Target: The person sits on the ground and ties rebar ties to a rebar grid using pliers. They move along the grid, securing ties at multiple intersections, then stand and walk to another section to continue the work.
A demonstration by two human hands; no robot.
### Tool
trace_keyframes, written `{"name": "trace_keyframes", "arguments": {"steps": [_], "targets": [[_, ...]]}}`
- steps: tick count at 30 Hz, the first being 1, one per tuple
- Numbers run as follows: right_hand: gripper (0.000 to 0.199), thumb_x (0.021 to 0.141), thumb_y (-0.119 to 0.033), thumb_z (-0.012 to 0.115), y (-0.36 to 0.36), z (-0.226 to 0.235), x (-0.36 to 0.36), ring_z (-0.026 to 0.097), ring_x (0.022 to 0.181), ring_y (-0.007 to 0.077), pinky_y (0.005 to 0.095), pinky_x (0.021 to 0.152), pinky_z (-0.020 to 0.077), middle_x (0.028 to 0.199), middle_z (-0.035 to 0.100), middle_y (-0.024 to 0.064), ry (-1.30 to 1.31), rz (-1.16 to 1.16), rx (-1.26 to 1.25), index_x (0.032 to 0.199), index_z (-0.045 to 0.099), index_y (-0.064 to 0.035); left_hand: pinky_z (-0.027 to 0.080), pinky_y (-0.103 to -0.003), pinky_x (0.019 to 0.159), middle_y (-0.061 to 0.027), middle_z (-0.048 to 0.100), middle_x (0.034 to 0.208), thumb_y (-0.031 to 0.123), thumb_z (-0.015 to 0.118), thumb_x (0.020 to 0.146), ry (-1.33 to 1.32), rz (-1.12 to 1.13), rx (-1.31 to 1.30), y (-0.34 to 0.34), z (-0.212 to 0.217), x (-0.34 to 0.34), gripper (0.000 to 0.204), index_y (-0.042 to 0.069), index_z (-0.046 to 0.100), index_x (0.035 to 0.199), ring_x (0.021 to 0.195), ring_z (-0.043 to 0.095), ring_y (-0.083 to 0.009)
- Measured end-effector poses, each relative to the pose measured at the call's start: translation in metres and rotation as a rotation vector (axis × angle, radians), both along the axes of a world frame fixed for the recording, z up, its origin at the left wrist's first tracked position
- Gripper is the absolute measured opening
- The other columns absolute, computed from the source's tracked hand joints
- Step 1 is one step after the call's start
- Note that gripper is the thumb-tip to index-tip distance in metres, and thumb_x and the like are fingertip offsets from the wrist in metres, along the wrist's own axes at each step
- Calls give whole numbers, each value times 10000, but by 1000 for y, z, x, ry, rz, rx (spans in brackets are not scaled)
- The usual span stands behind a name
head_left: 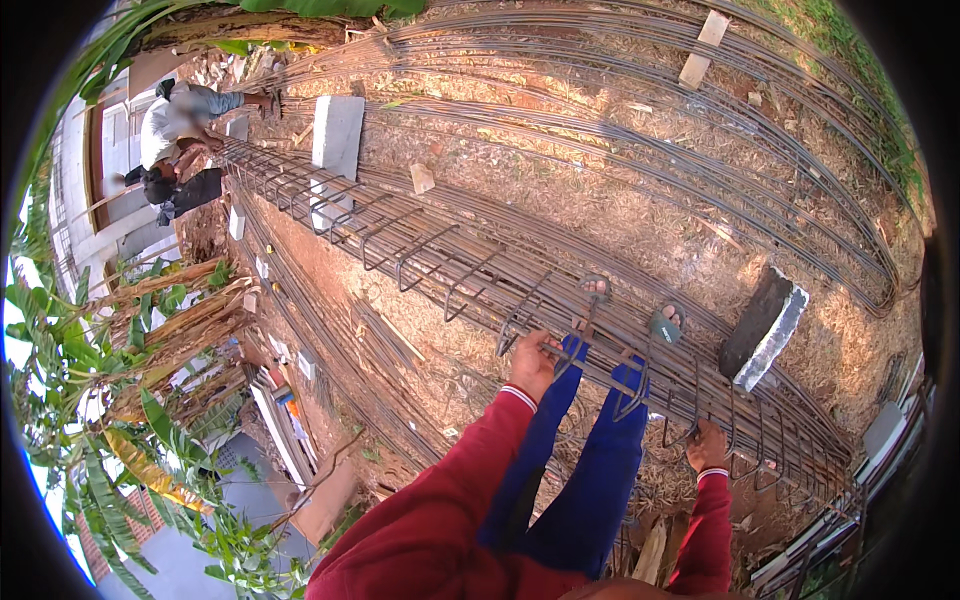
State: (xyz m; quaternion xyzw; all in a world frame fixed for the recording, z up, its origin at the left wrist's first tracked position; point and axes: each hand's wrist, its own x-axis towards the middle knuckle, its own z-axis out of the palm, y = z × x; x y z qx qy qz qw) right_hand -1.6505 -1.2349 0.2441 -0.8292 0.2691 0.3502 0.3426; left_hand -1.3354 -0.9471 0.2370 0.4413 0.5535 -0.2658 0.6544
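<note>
many square metal rings (428, 244) already stand along the long steel bars (545, 300); near the person the spacing looks less even, so some work is maybe left. the left hand (533, 366) is closed around a ring, the right hand (707, 446) touches the bars, its grip i cannot tell. the bars cross a pale block (336, 135) above dry, grassy ground (560, 182), outdoors.

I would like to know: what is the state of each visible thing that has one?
Steel cage: bare, not cast in concrete
Left hand: fingers curled at the cage, grip unclear
Right hand: likewise curled, grip unclear
Pale block: partly covered by the cage
Sandals: worn
Long leaf: yellowed
</note>
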Motion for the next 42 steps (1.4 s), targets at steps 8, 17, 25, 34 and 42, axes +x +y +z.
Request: {"name": "trace_keyframes", "arguments": {"steps": [8, 17, 25, 34, 42], "targets": [[225, 759, -195, 664, 19, 9, 7, 623, 920, 379, 496, 872, 424, 939, 665, 152, 109, -127, 117, 947, 655, -72, 454, -357, 772, -24, 501, 745, 112, 622, 879, 78, -42, 118, 7, -1, 1, 143, 84, 520, 782, 730, 510, -188], [251, 778, -229, 635, -5, 21, 36, 648, 872, 365, 450, 855, 470, 892, 702, 154, 221, -198, 175, 977, 701, -92, 456, -389, 742, -23, 492, 738, 151, 590, 927, 42, -132, 136, -13, 8, 16, 157, 84, 492, 824, 697, 495, -187], [266, 788, -239, 640, -14, 18, 31, 651, 882, 398, 485, 831, 498, 890, 697, 182, 195, -180, 211, 997, 700, -86, 471, -399, 722, -48, 479, 728, 137, 572, 929, 91, -136, 223, -13, 5, 18, 138, 77, 488, 837, 692, 491, -192], [160, 747, -85, 674, -20, -17, 11, 640, 724, 349, 397, 655, 482, 800, 658, 211, 35, -333, 353, 885, 666, -5, 484, -389, 666, -81, 516, 740, 80, 595, 884, -21, -28, 142, -14, -15, 13, 74, 62, 528, 909, 676, 521, -218], [224, 726, -109, 715, -72, -21, 43, 637, 769, 352, 406, 707, 485, 835, 673, 187, 96, -120, 158, 924, 673, -12, 479, -391, 726, -66, 553, 782, 111, 582, 907, -36, -111, 151, -61, -11, 47, 91, 59, 558, 976, 721, 547, -212]]}}
